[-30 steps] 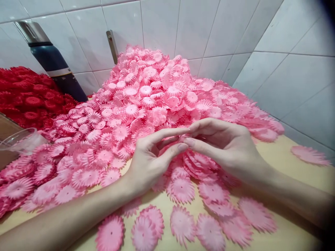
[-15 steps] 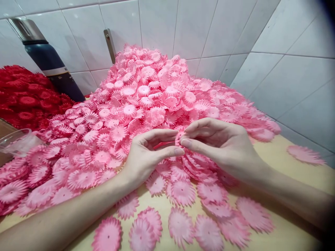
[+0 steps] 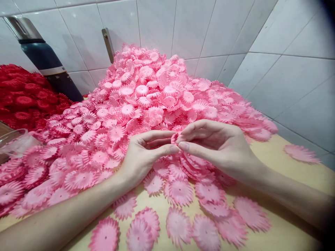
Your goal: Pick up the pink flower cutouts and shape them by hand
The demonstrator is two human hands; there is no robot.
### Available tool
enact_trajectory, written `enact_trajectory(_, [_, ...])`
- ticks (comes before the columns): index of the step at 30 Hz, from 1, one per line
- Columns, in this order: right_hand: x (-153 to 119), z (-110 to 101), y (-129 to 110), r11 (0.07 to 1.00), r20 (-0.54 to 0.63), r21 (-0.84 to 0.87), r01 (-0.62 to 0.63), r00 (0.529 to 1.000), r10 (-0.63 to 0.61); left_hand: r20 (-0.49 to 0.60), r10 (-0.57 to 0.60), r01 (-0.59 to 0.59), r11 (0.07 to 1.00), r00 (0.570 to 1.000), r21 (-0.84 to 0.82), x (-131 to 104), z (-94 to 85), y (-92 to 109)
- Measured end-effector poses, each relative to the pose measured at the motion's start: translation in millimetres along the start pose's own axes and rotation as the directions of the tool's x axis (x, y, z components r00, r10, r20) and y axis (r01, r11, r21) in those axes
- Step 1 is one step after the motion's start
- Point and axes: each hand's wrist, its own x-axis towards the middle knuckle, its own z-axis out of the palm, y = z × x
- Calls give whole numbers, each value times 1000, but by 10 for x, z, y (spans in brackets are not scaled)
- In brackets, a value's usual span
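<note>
Between the fingertips of both hands is a small pink petal disc with a fringed edge, mostly covered by the fingers. My left hand pinches it from the left, thumb below and fingers above. From the right, my right hand pinches it the same way, the two thumb tips almost touching. Just behind and beneath the hands rises a large heap of pink petal discs. Below the hands, several loose pink discs lie flat on the table, each with a small centre hole.
A heap of red petal discs is at the left, beside a dark blue bottle with a steel cap. A clear plastic cup sits at the left edge. White tiled walls bound the pale yellow table behind and right.
The fingers have closed a little further around the small pink disc, and less of it shows. The whole view has shifted slightly; the heaps look the same.
</note>
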Motion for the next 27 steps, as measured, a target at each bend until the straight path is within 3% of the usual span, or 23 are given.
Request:
enact_trajectory(14, [-6, 6, -11, 1000, -18, 1, -21, 1000, 21, 18, 15, -15, 1000, 1000, 17, 2, 14, 6])
enact_trajectory(27, [11, -46, 41, 1000, -110, 22, -8, 994, 11, -154, -12, 18, 999, 988, 39, 8, 1, -27])
